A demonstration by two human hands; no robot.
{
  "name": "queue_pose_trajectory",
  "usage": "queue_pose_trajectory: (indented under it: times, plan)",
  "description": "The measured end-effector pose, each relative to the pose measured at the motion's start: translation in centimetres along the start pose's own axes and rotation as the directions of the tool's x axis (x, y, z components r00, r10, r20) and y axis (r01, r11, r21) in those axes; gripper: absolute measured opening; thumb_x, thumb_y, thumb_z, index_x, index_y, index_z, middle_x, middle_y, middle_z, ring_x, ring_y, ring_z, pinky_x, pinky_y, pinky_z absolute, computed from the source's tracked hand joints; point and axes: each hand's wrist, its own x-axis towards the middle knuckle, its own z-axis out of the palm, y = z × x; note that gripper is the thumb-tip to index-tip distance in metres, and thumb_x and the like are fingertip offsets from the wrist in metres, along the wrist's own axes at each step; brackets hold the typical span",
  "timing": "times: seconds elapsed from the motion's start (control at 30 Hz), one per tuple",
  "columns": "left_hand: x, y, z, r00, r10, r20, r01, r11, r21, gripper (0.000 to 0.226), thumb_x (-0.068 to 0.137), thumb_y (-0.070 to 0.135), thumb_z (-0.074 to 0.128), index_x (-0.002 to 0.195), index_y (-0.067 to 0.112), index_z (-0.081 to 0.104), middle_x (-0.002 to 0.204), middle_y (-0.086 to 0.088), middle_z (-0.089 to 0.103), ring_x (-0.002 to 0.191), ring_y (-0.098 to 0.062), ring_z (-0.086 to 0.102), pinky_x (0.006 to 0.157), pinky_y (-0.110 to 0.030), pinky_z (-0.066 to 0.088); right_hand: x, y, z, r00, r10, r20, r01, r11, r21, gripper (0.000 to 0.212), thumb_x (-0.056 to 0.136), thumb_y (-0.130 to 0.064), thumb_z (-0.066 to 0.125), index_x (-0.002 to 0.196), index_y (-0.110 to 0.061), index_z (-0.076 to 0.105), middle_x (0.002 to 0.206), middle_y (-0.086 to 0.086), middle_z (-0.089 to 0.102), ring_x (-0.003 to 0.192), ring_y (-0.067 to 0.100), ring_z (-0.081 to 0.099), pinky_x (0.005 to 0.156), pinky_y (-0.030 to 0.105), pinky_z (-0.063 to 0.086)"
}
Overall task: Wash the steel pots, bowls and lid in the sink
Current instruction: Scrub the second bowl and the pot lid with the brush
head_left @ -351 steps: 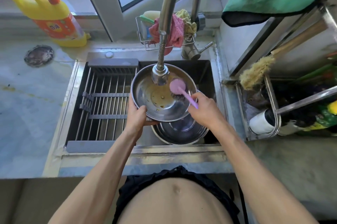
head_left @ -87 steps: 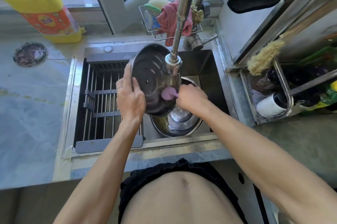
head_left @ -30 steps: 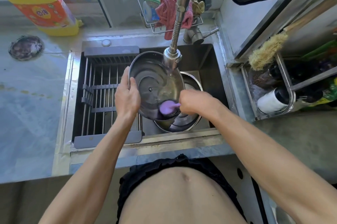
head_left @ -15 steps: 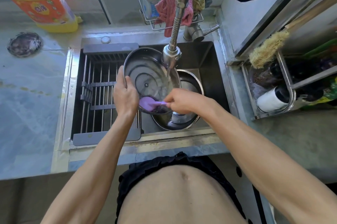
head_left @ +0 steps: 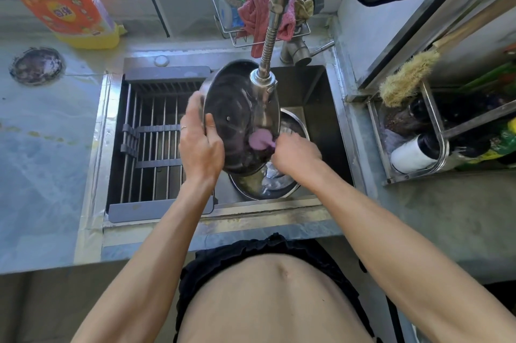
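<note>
A grey stone counter (head_left: pixel 42 175) bears a yellow detergent bottle (head_left: pixel 64 5) and, near it, a round dark disc (head_left: pixel 36 65).

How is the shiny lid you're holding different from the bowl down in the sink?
The steel lid is held up on edge by the left hand, under the faucet; the steel bowl sits low in the sink, open side up. The lid is being scrubbed with a purple brush held by the right hand; nothing touches the bowl's inside. Both are round, shiny steel.
</note>
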Motion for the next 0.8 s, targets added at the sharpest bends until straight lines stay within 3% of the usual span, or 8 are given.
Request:
queue_pose_trajectory:
  times: [0.13,0.23,0.37,0.5,0.6,0.67,0.73,0.8]
  plan:
    - [-0.4,-0.4,1.2,0.993,-0.04,-0.107,0.032,0.997,-0.074,0.052,0.109,0.021,0.042,0.159,0.025,0.031,0.148,-0.004,0.05,0.125,-0.004,0.046,0.1,-0.026,0.041,-0.7,-1.9,-0.5,0.979,-0.072,0.192,0.011,0.954,0.3,0.024,0.094,-0.017,0.046,0.099,-0.003,0.064,0.086,0.014,0.055,0.066,0.027,0.049,0.046,0.026,0.033]
    - [-0.1,-0.9,1.3,0.991,-0.047,-0.128,0.033,0.994,-0.105,0.05,0.11,0.021,0.04,0.159,0.026,0.033,0.137,0.007,0.046,0.119,0.004,0.045,0.097,-0.011,0.037,-0.4,-2.3,-0.7,0.977,-0.095,0.19,0.042,0.962,0.268,0.029,0.095,-0.017,0.047,0.107,-0.004,0.069,0.084,0.009,0.059,0.063,0.024,0.051,0.045,0.024,0.034]
    - [-0.4,-0.9,0.8,0.995,0.042,-0.096,-0.05,0.995,-0.086,0.05,0.107,0.017,0.041,0.157,0.025,0.04,0.123,0.005,0.051,0.106,0.008,0.049,0.091,0.0,0.035,-0.1,-1.2,-0.9,0.999,-0.025,-0.021,0.024,0.996,-0.091,0.033,0.095,-0.016,0.047,0.126,-0.01,0.058,0.123,0.011,0.061,0.111,0.031,0.061,0.079,0.032,0.044]
    - [-0.7,-0.9,0.7,0.995,0.026,-0.095,-0.035,0.995,-0.094,0.049,0.108,0.016,0.042,0.156,0.026,0.041,0.122,0.007,0.05,0.104,0.023,0.045,0.088,0.004,0.032,0.2,-1.7,-1.2,0.988,-0.069,-0.137,0.027,0.957,-0.287,0.035,0.101,-0.008,0.038,0.132,-0.008,0.054,0.129,0.01,0.06,0.116,0.03,0.06,0.08,0.035,0.047]
    - [0.3,-0.7,0.8,0.986,-0.03,-0.163,0.006,0.989,-0.147,0.047,0.109,0.017,0.042,0.155,0.024,0.042,0.131,0.015,0.046,0.11,0.031,0.04,0.091,0.006,0.029,-0.6,-2.6,-0.8,0.996,-0.083,-0.04,0.078,0.99,-0.117,0.034,0.096,-0.012,0.047,0.129,-0.007,0.055,0.125,0.013,0.06,0.113,0.033,0.059,0.079,0.034,0.043]
    - [0.5,-0.8,1.2,0.984,-0.004,-0.176,-0.024,0.987,-0.157,0.049,0.107,0.012,0.042,0.156,0.019,0.04,0.131,0.016,0.046,0.115,0.028,0.041,0.095,0.004,0.03,-1.1,-3.3,-1.0,0.994,-0.084,0.063,0.077,0.991,0.113,0.028,0.094,-0.018,0.051,0.119,-0.007,0.059,0.109,0.012,0.062,0.096,0.032,0.06,0.071,0.03,0.045]
    - [0.4,-1.1,1.6,0.987,0.016,-0.163,-0.038,0.99,-0.136,0.05,0.106,0.01,0.043,0.156,0.018,0.04,0.132,0.003,0.052,0.114,0.018,0.047,0.094,0.002,0.032,-1.1,-3.8,-0.9,0.986,-0.095,0.136,0.057,0.964,0.26,0.02,0.096,-0.02,0.049,0.104,-0.007,0.062,0.082,0.008,0.057,0.073,0.027,0.053,0.053,0.024,0.039]
    - [0.2,-1.4,1.6,0.987,0.014,-0.16,-0.035,0.991,-0.127,0.05,0.106,0.011,0.042,0.155,0.019,0.041,0.128,-0.009,0.054,0.107,0.014,0.05,0.091,0.002,0.033,-0.9,-3.7,-0.7,0.985,-0.078,0.157,0.037,0.969,0.245,0.024,0.096,-0.022,0.049,0.106,-0.005,0.063,0.083,0.01,0.055,0.072,0.026,0.052,0.052,0.024,0.036]
